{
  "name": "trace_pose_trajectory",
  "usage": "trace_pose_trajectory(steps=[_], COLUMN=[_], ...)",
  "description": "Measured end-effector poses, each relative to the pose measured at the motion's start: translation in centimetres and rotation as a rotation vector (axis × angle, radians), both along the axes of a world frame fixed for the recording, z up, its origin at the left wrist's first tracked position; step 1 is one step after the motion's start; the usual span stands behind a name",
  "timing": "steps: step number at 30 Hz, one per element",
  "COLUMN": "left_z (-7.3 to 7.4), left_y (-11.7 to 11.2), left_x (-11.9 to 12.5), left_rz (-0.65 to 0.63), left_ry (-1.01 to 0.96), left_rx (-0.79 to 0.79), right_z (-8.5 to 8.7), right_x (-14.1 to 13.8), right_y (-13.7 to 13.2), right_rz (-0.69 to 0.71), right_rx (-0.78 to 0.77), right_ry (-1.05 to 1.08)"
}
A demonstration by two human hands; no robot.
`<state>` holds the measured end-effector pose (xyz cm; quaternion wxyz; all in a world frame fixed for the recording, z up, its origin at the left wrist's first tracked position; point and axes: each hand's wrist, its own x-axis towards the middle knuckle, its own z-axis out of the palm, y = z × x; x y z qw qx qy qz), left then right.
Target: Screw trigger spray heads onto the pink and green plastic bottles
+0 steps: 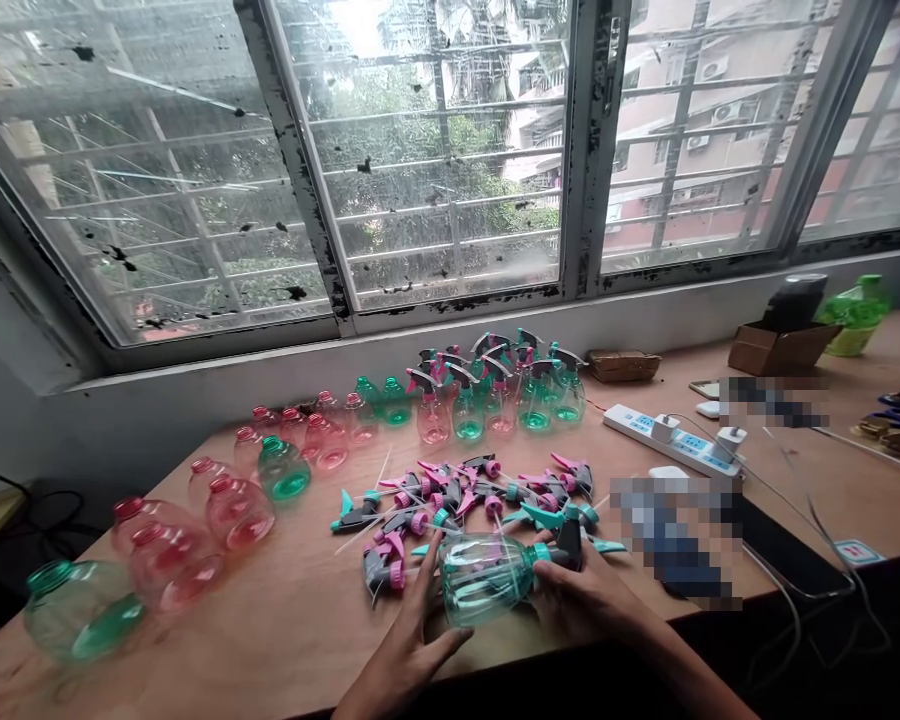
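A clear green spray bottle (484, 578) lies on its side in the air near the table's front edge, its spray head to the right. My left hand (422, 640) is closed around the bottle's base end, fingers behind and thumb below. At the other end, my right hand (581, 590) grips the teal collar and dark trigger head, which sits on the bottle's neck. Just beyond my hands is a loose pile of trigger spray heads (446, 492), grey with pink or teal parts and thin tubes.
Open pink bottles (240, 510) and green ones (82, 610) stand at the left. Several bottles with spray heads (467, 410) are grouped by the window wall. To the right are a power strip (671, 440) with cables, a phone (787, 545) and a cardboard box (784, 345).
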<state>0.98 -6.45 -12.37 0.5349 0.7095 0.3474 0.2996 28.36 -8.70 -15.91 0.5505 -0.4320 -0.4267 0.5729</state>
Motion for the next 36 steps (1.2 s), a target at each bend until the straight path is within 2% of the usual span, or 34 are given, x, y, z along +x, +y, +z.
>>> trace_pose_trajectory(steps=[8, 15, 24, 27, 31, 36], left_z=[-0.8, 0.0, -0.9, -0.5, 0.2, -0.3], left_y=[0.2, -0.1, 0.5, 0.3, 0.0, 0.3], left_x=[-0.8, -0.2, -0.6, -0.3, -0.4, -0.7], left_rz=[-0.005, -0.002, -0.040, -0.037, 0.011, -0.044], left_ry=[-0.010, -0.008, 0.025, -0.007, 0.058, -0.011], left_rx=[-0.101, -0.019, -0.068, -0.037, -0.001, -0.038], right_z=[0.5, 0.2, 0.5, 0.3, 0.2, -0.1], right_x=[-0.1, -0.1, -0.2, -0.1, -0.1, 0.1], right_y=[-0.2, 0.0, -0.1, -0.1, -0.1, -0.1], right_rz=[-0.024, 0.009, 0.002, 0.011, 0.007, 0.022], right_rx=[-0.006, 0.022, 0.026, 0.027, 0.008, 0.017], right_ry=[-0.002, -0.004, -0.009, -0.014, -0.020, -0.033])
